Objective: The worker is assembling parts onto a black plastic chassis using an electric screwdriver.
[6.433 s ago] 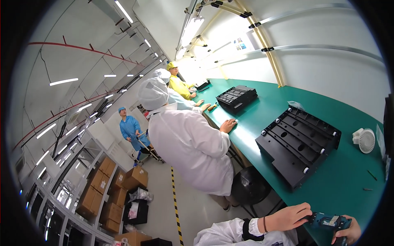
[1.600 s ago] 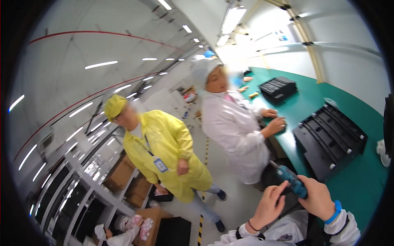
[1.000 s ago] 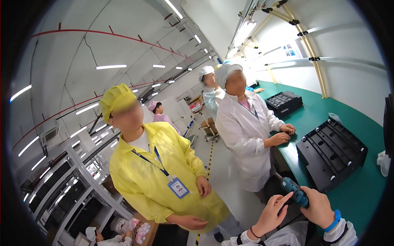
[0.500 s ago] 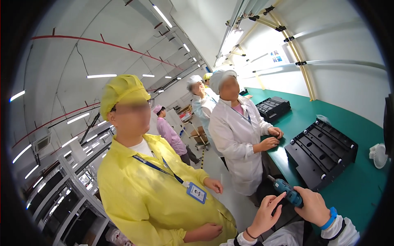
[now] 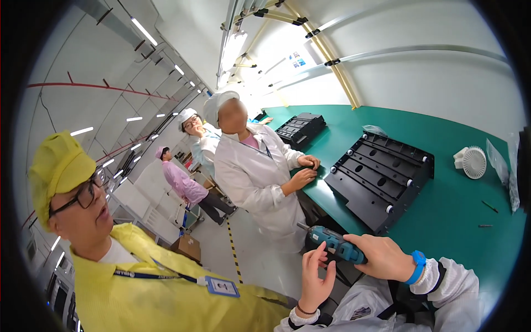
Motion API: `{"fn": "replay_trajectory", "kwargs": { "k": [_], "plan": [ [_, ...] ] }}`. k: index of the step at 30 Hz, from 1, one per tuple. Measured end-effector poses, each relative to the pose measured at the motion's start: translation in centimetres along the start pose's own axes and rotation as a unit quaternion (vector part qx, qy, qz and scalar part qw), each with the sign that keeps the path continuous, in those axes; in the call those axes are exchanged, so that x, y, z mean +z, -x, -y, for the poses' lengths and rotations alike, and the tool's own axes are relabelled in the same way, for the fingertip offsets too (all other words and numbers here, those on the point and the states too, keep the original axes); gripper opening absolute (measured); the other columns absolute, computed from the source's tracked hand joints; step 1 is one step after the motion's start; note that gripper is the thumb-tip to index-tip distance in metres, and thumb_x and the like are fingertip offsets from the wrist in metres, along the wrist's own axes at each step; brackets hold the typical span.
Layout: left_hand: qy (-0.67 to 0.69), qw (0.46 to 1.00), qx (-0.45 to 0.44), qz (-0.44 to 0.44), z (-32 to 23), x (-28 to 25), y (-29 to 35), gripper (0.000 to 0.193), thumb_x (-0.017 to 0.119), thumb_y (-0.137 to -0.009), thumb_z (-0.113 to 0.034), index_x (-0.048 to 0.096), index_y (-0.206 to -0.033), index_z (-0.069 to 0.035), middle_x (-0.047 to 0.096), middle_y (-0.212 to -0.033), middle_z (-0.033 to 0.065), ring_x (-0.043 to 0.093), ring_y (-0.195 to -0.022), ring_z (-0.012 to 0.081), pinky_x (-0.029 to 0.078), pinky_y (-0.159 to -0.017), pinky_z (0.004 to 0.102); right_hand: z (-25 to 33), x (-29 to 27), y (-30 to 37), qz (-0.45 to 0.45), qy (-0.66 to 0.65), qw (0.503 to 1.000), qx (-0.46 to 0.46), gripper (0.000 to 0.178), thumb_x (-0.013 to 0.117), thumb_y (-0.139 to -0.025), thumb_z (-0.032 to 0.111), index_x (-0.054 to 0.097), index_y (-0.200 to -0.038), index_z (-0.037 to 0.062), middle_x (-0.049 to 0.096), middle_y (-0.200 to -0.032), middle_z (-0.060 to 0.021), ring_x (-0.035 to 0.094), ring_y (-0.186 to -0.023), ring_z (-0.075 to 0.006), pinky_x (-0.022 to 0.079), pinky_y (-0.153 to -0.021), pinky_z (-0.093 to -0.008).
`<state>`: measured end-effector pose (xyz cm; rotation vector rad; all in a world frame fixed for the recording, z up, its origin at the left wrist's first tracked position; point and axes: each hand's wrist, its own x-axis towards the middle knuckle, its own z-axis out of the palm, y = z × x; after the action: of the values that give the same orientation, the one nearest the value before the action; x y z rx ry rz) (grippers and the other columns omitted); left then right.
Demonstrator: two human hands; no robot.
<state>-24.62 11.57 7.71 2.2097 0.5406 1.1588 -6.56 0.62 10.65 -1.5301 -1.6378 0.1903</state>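
Holding a blue power screwdriver [image 5: 327, 239] in the closed grip of the right hand [image 5: 383, 258], just off the near side of the black case [image 5: 381, 180] on the desk [image 5: 442, 238]. Holding the left hand [image 5: 317, 282] beside it with a half-parted grip, being unable to tell whether touching. Seeing a white fan [image 5: 474, 162] right of the black case, a second case [image 5: 301, 130] beyond.

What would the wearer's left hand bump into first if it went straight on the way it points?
Most likely the blue-green power screwdriver in the right hand: the left hand points up toward it, though whether they touch is unclear.
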Motion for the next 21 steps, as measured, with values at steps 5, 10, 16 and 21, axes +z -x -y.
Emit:
{"fn": "replay_trajectory", "kwargs": {
  "k": [5, 10, 16, 21],
  "plan": [
    [-0.047, 0.997, 0.050, -0.022, 0.5, -0.2, -0.7, 0.046, 0.064, -0.085, 0.006, 0.057, -0.130, -0.001, 0.052, -0.113, 0.0108, 0.057, -0.090, 0.0168, 0.051, -0.074, 0.0258, -0.7, -0.1, 0.2, -0.032, -0.044, 0.998, -0.016, 0.065, 0.075, -0.071, 0.009, 0.051, -0.131, 0.0047, 0.066, -0.102, -0.0183, 0.066, -0.089, -0.0391, 0.054, -0.076, -0.0426],
    [0.051, 0.988, -0.025, -0.147, 7.1, -1.0, -4.4, 0.026, 0.065, -0.090, -0.003, 0.060, -0.116, -0.003, 0.054, -0.109, 0.0075, 0.055, -0.089, 0.0133, 0.046, -0.073, 0.0240, 0.0, -2.0, 1.7, 0.014, -0.183, 0.977, 0.112, 0.057, 0.074, -0.078, 0.011, 0.054, -0.130, 0.0017, 0.069, -0.095, -0.0148, 0.070, -0.080, -0.0281, 0.055, -0.074, -0.0345],
    [0.023, 0.999, -0.015, 0.020, 21.5, 4.8, -18.3, 0.027, 0.064, -0.094, -0.019, 0.061, -0.116, -0.003, 0.058, -0.107, 0.0102, 0.058, -0.096, 0.0189, 0.048, -0.085, 0.0317, -2.5, -6.7, 6.1, -0.158, -0.450, 0.835, 0.274, 0.038, 0.072, -0.080, -0.001, 0.060, -0.116, -0.0024, 0.068, -0.090, -0.0100, 0.069, -0.078, -0.0173, 0.057, -0.074, -0.0341],
    [0.006, 0.980, -0.098, 0.175, 31.1, 11.7, -29.4, 0.048, 0.062, -0.097, -0.036, 0.059, -0.119, 0.005, 0.068, -0.106, 0.0151, 0.064, -0.099, 0.0231, 0.049, -0.090, 0.0338, -6.6, -8.0, 9.8, -0.337, -0.507, 0.737, 0.295, 0.029, 0.058, -0.081, 0.001, 0.059, -0.109, -0.0051, 0.068, -0.091, -0.0127, 0.069, -0.085, -0.0253, 0.057, -0.083, -0.0394]
  ]
}}
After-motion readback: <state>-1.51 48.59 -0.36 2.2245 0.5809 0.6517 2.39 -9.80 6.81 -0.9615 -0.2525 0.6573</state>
